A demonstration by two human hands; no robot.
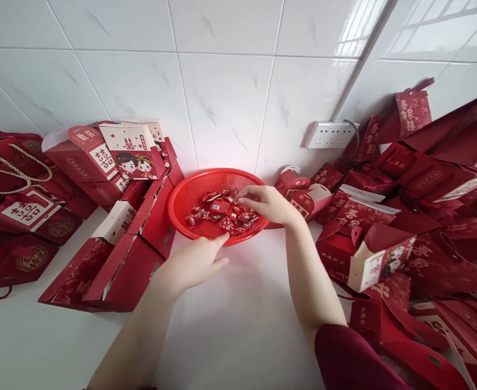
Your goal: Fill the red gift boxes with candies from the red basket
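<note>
A red plastic basket [177,216] with a perforated wall stands against the tiled wall. Red-wrapped candies [226,223] and small packets lie in its bottom. My right hand [268,202] reaches over the basket's right rim. Its fingers are bent and a little apart just above the candies, and I see nothing held between them. My left hand [195,262] is at the front of the basket, with the index finger stretched to the front rim and the thumb apart from it. Nothing is visible in that hand; its other fingers are partly hidden beneath it.
Red gift boxes [128,260] and bags with rope handles [23,211] crowd the left side. More red boxes and bags [368,216] are heaped on the right, some with raised flaps. A white power strip [331,135] is on the wall, above the white tabletop [238,319].
</note>
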